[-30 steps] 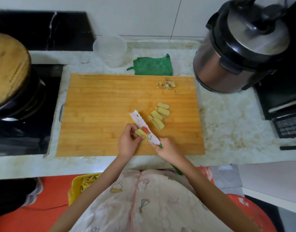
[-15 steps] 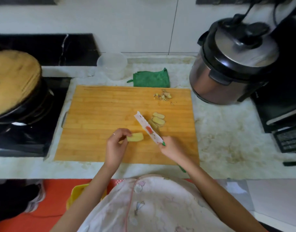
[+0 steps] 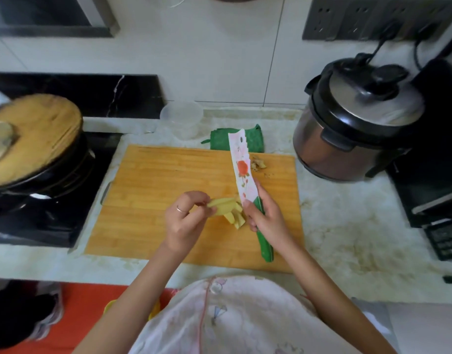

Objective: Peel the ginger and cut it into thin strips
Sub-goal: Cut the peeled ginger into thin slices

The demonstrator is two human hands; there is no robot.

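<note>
the ginger (image 3: 223,206) is already peeled and cut into pale yellow slices, so the step in hand looks like the move from slices to strips: gathering the slices into a stack. the left hand (image 3: 186,221) pinches the upper slices at their left end between thumb and curled fingertips, lifted a little above the cutting board (image 3: 156,180), while the other slices fan out beneath and to the right. whether those lower ones rest on the wood or hang from the grip i cannot tell. the right hand (image 3: 265,218) sits just right of the ginger, fingers wrapped round the green handle of the knife (image 3: 241,169), whose patterned blade points up and away from the body, its near end close beside the fanned slices. next, by my judgement, the slices need laying flat and overlapped on the board, left fingertips tucked back on top, and the blade brought down lengthwise in narrow cuts — the pieces are small and look slick, so they may slide. farther off, peel scraps (image 3: 258,164) lie near the board's far edge, a green cloth (image 3: 255,140) behind them, a rice cooker (image 3: 355,129) to the right and a pot with a wooden lid (image 3: 33,141) on the left.
</note>
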